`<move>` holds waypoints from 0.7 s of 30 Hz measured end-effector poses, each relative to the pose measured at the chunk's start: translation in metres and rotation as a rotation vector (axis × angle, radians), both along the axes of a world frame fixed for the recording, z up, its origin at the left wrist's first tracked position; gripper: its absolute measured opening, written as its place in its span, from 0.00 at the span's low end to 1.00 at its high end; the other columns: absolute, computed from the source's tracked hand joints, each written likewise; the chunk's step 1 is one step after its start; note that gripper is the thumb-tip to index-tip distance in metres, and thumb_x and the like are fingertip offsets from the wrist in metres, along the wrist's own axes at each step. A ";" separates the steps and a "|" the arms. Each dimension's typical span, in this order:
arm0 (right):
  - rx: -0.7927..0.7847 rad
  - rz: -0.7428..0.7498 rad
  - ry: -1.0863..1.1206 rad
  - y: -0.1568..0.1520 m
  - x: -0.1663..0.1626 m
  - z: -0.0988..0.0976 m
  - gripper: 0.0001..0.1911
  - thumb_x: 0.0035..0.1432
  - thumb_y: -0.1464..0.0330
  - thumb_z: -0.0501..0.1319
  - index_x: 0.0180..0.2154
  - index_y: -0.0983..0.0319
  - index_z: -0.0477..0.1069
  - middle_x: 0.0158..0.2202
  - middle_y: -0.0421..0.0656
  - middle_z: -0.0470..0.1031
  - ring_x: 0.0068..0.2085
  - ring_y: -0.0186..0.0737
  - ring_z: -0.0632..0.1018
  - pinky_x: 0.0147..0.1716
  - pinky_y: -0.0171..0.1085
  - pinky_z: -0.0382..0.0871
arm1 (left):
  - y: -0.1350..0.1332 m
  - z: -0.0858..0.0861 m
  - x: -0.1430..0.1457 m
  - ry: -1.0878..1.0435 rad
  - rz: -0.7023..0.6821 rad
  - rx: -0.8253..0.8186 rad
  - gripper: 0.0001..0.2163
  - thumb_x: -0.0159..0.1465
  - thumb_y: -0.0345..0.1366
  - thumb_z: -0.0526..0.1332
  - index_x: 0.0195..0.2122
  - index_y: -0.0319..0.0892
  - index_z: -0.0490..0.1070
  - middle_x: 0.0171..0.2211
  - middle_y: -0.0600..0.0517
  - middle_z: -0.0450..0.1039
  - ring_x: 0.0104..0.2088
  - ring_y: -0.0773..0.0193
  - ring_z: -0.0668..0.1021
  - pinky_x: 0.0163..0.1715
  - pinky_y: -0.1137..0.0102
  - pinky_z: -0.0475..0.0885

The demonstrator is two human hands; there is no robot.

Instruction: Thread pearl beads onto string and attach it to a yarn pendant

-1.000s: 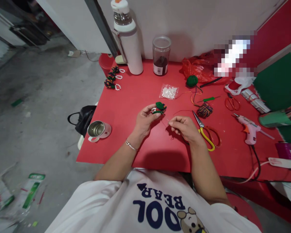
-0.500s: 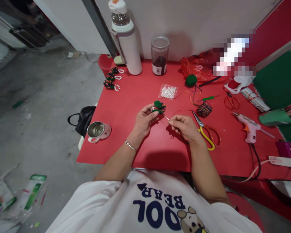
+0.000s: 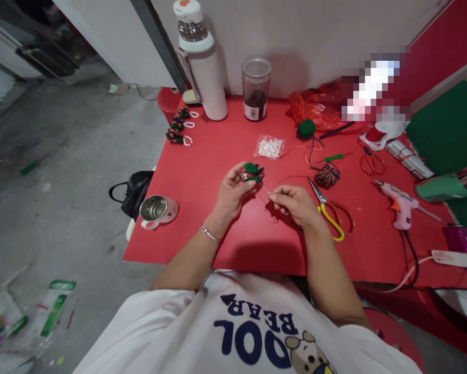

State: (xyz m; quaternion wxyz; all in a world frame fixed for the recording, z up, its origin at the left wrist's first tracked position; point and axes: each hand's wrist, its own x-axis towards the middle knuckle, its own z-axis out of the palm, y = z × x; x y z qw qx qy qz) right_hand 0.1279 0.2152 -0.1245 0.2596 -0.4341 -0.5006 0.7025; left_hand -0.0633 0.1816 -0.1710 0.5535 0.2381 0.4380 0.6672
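My left hand (image 3: 235,188) pinches a small crocheted yarn piece (image 3: 258,172), green on top with multicoloured yarn and some white beads at its side. My right hand (image 3: 293,202) is closed on a thin metal needle (image 3: 265,188), whose far end meets the lower edge of the yarn piece. Dark thread hangs in loops below the right fingers. Beyond the hands lies a clear bag of white beads (image 3: 270,147). Large scissors (image 3: 330,217) with yellow and orange handles rest by my right wrist, beside a ball of multicoloured yarn (image 3: 328,175).
On the red table (image 3: 217,150), finished-looking yarn pieces with bead loops (image 3: 176,123) lie at far left. A metal mug (image 3: 158,210), a tall white flask (image 3: 208,72) and a jar (image 3: 255,88) stand there too. At right are a green yarn ball (image 3: 306,129) and a pink glue gun (image 3: 400,205).
The yarn piece has tilted and shifted slightly left in my left fingers. My right fingers and the needle have moved a little left with it.
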 end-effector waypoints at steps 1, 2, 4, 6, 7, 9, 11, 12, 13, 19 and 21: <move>0.000 0.001 0.001 0.000 0.000 0.000 0.18 0.44 0.54 0.74 0.25 0.60 0.74 0.20 0.38 0.72 0.19 0.29 0.67 0.16 0.29 0.64 | 0.000 0.000 0.000 0.001 0.004 0.010 0.31 0.49 0.35 0.83 0.54 0.51 0.78 0.53 0.49 0.80 0.47 0.57 0.84 0.39 0.68 0.81; 0.001 0.003 0.002 0.000 0.000 -0.001 0.18 0.44 0.55 0.74 0.25 0.60 0.74 0.20 0.38 0.72 0.19 0.29 0.67 0.16 0.29 0.64 | 0.000 0.000 0.001 -0.001 0.006 0.020 0.31 0.48 0.35 0.83 0.54 0.51 0.78 0.53 0.49 0.80 0.46 0.57 0.84 0.39 0.68 0.81; -0.001 0.005 0.006 0.000 0.000 -0.001 0.17 0.44 0.55 0.74 0.25 0.61 0.75 0.20 0.38 0.72 0.19 0.29 0.67 0.16 0.30 0.64 | 0.000 0.000 0.002 -0.009 0.004 0.034 0.30 0.48 0.36 0.83 0.53 0.51 0.78 0.52 0.49 0.81 0.47 0.57 0.84 0.42 0.65 0.82; -0.002 0.004 0.010 0.000 0.000 -0.002 0.17 0.44 0.55 0.74 0.26 0.61 0.75 0.20 0.38 0.71 0.19 0.29 0.67 0.16 0.30 0.64 | 0.000 0.000 0.003 -0.013 -0.001 0.045 0.30 0.49 0.36 0.83 0.52 0.50 0.78 0.53 0.49 0.80 0.48 0.56 0.84 0.46 0.61 0.83; -0.002 0.004 0.011 0.000 0.001 -0.002 0.18 0.44 0.55 0.74 0.26 0.61 0.75 0.20 0.38 0.71 0.19 0.29 0.68 0.16 0.30 0.64 | 0.000 0.001 0.003 -0.013 -0.003 0.050 0.29 0.49 0.36 0.83 0.52 0.50 0.78 0.53 0.48 0.80 0.48 0.55 0.84 0.48 0.59 0.83; 0.000 0.003 0.010 0.000 0.001 -0.002 0.18 0.45 0.54 0.74 0.26 0.61 0.74 0.20 0.38 0.71 0.19 0.29 0.68 0.16 0.30 0.64 | -0.001 0.002 0.003 -0.011 -0.007 0.048 0.29 0.49 0.36 0.83 0.52 0.49 0.78 0.53 0.48 0.81 0.48 0.55 0.84 0.50 0.57 0.83; 0.004 0.002 0.009 0.000 0.001 -0.002 0.19 0.45 0.54 0.75 0.26 0.61 0.74 0.20 0.38 0.71 0.20 0.29 0.68 0.17 0.30 0.64 | -0.001 0.003 0.003 -0.012 -0.015 0.030 0.28 0.49 0.36 0.84 0.51 0.48 0.79 0.52 0.47 0.81 0.48 0.55 0.85 0.50 0.56 0.83; 0.006 0.000 0.008 0.000 0.001 -0.001 0.19 0.45 0.54 0.74 0.27 0.61 0.75 0.20 0.38 0.71 0.20 0.29 0.68 0.17 0.30 0.64 | -0.002 0.003 0.003 -0.016 -0.021 0.018 0.28 0.49 0.36 0.84 0.51 0.47 0.79 0.51 0.47 0.82 0.47 0.55 0.85 0.50 0.56 0.83; 0.009 -0.003 0.006 0.000 0.001 -0.001 0.19 0.45 0.54 0.74 0.27 0.61 0.75 0.20 0.38 0.72 0.20 0.30 0.68 0.16 0.30 0.64 | -0.002 0.004 0.003 -0.022 -0.026 0.006 0.28 0.49 0.36 0.84 0.51 0.47 0.79 0.50 0.47 0.83 0.47 0.55 0.85 0.51 0.56 0.83; 0.033 -0.005 -0.001 -0.001 0.001 -0.001 0.19 0.44 0.52 0.75 0.27 0.60 0.76 0.20 0.38 0.72 0.20 0.31 0.68 0.17 0.31 0.64 | -0.003 0.005 0.006 -0.030 -0.045 0.015 0.26 0.49 0.36 0.83 0.49 0.46 0.81 0.49 0.46 0.84 0.48 0.54 0.85 0.54 0.55 0.81; 0.081 -0.003 -0.028 0.000 0.002 -0.003 0.19 0.47 0.51 0.74 0.27 0.60 0.76 0.21 0.38 0.73 0.20 0.32 0.69 0.18 0.32 0.65 | -0.003 0.005 0.005 -0.017 -0.051 0.010 0.26 0.50 0.37 0.83 0.50 0.46 0.82 0.50 0.46 0.84 0.49 0.54 0.85 0.52 0.58 0.81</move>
